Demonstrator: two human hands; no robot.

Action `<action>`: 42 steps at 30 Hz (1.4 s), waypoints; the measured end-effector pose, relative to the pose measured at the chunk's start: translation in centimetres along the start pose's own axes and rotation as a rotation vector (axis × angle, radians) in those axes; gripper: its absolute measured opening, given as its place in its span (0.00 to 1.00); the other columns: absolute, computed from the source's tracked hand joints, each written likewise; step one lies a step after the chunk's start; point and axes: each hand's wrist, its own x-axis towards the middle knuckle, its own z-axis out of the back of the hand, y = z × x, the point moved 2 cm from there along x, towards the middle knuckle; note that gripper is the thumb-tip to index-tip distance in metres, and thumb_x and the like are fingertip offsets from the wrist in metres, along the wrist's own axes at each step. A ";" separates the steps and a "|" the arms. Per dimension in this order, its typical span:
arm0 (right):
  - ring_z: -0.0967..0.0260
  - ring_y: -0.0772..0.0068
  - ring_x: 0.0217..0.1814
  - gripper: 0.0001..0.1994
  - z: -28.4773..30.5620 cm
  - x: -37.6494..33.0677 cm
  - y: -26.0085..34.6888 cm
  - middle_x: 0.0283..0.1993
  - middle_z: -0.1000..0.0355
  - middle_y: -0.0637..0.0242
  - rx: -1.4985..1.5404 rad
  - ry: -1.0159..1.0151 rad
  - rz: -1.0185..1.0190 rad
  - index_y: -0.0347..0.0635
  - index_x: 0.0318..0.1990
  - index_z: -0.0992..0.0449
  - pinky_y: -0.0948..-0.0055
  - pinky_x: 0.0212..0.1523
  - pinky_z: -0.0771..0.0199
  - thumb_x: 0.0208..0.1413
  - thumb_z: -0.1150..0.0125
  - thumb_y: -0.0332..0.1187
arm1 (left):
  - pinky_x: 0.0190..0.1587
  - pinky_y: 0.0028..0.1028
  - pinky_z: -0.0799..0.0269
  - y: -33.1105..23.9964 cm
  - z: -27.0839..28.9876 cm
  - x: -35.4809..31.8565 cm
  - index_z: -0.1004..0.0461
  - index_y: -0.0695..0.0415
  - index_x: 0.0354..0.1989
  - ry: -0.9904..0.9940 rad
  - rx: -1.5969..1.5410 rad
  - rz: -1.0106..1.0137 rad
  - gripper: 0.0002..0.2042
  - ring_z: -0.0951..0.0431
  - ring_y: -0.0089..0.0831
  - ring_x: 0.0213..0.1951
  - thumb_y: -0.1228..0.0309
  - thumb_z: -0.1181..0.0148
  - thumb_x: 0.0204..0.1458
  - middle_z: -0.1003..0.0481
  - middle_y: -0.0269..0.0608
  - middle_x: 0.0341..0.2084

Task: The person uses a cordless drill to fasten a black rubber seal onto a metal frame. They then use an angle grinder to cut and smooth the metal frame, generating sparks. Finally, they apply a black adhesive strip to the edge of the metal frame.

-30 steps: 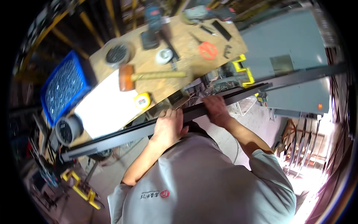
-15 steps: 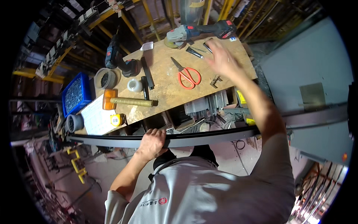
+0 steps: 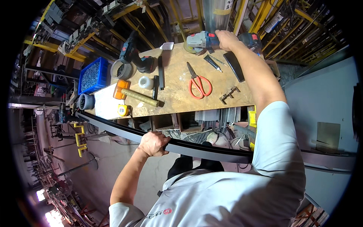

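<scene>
My left hand (image 3: 153, 143) is closed round a long grey metal profile (image 3: 200, 154) that runs crosswise in front of my body. Out at the far edge of the workbench, my right hand (image 3: 228, 40) is wrapped over the body of a cordless angle grinder (image 3: 203, 39), its disc resting on the wood. Nearer to me lie a flat black oblong object (image 3: 234, 67), a small black tube (image 3: 213, 62), scissors with red handles (image 3: 199, 86) and a small brownish metal bracket (image 3: 229, 95).
On the bench (image 3: 176, 102) stand a cordless drill (image 3: 130, 53), a mallet (image 3: 140, 97), a white roll (image 3: 145, 82), a tape measure (image 3: 123, 110) and a blue bin of screws (image 3: 92, 75). Metal offcuts fill the shelf below. A grey panel (image 3: 317, 102) stands at right.
My right hand has moved from the black oblong object, now uncovered, to the grinder at the back. My left hand stays on the profile. The view has shifted.
</scene>
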 end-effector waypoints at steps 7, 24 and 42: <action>0.27 0.39 0.57 0.18 7.3 -7.0 1.5 0.50 0.24 0.45 -0.015 -0.292 0.146 0.35 0.49 0.29 0.48 0.57 0.25 0.52 0.31 0.28 | 0.41 0.40 0.20 0.7 0.1 0.8 0.18 0.52 0.41 -0.009 0.036 -0.032 0.26 0.17 0.42 0.37 0.48 0.26 0.37 0.21 0.40 0.27; 0.20 0.59 0.39 0.26 9.4 -69.7 26.7 0.44 0.21 0.52 1.808 -0.403 -1.056 0.31 0.59 0.28 0.59 0.40 0.17 0.54 0.36 0.35 | 0.44 0.44 0.23 -1.6 -1.5 1.3 0.27 0.63 0.50 -0.093 0.170 -0.127 0.33 0.20 0.51 0.41 0.61 0.20 0.36 0.21 0.52 0.35; 0.27 0.74 0.34 0.28 4.8 -76.7 17.5 0.41 0.25 0.62 1.738 -0.250 -1.087 0.33 0.59 0.27 0.71 0.36 0.26 0.66 0.44 0.52 | 0.36 0.44 0.22 -17.8 -3.8 12.6 0.22 0.58 0.46 -0.005 0.017 -0.108 0.23 0.18 0.51 0.32 0.58 0.25 0.45 0.20 0.50 0.28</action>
